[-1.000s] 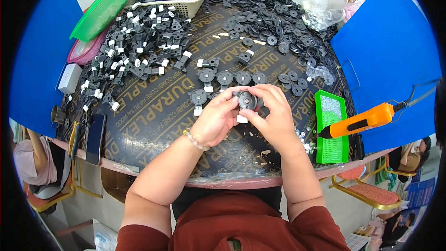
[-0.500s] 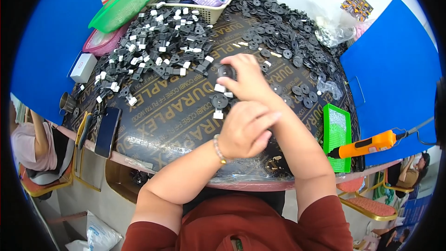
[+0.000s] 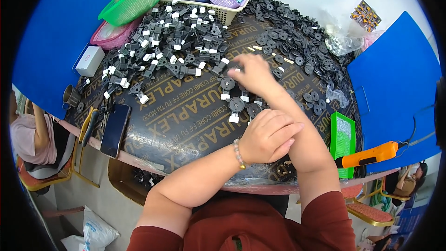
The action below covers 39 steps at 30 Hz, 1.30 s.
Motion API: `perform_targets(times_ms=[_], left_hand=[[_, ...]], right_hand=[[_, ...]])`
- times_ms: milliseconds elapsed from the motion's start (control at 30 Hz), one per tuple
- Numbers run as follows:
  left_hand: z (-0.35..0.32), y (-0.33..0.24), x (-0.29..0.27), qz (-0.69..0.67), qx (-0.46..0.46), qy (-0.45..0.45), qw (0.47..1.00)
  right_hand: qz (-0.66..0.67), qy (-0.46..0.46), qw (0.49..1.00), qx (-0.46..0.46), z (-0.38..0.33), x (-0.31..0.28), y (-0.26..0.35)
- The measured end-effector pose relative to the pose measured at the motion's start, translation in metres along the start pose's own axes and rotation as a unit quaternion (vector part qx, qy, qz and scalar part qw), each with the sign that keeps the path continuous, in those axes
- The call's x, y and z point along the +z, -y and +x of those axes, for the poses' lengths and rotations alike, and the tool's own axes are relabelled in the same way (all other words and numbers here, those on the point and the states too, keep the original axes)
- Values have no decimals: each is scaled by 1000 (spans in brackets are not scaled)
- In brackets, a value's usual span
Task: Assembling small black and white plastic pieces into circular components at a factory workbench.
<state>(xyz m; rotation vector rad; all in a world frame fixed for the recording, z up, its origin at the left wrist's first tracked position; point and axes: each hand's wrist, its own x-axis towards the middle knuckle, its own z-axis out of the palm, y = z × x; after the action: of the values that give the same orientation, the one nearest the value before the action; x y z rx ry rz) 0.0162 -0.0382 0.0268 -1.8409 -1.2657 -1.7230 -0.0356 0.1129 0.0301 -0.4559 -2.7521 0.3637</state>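
Observation:
My right hand [image 3: 254, 73] is over the middle of the table, slightly blurred, with thumb and fingers apart. Beside its thumb lies a black round disc on a part with a white end [image 3: 227, 83]. A second such disc assembly [image 3: 236, 105] sits nearer me, and another black disc [image 3: 254, 109] is partly covered by my arm. Something dark shows between the right fingers, apparently on the table. My left hand [image 3: 270, 137], a beaded bracelet at its wrist, is closed above my right forearm, thumb and fingers pressed together. Whatever it may hold is hidden.
Black brackets with white ends [image 3: 176, 42] are heaped at left, loose black discs [image 3: 297, 42] at right. Baskets [image 3: 134, 0] stand behind. A phone [image 3: 115, 130] lies front left. On the right are a green tray [image 3: 343, 139], an orange electric screwdriver [image 3: 371, 155] and a blue panel [image 3: 399, 88].
The disc assembly that was in my right hand now lies on the table, and the fingers have come off it. My left hand stays closed over the forearm. The view has shifted slightly.

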Motion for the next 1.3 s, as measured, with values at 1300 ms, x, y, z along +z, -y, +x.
perform_targets(times_ms=[1300], left_hand=[[-6,11,15,-518,-602,60,605]], right_hand=[[-166,54,982,71,-298,-88,-55]])
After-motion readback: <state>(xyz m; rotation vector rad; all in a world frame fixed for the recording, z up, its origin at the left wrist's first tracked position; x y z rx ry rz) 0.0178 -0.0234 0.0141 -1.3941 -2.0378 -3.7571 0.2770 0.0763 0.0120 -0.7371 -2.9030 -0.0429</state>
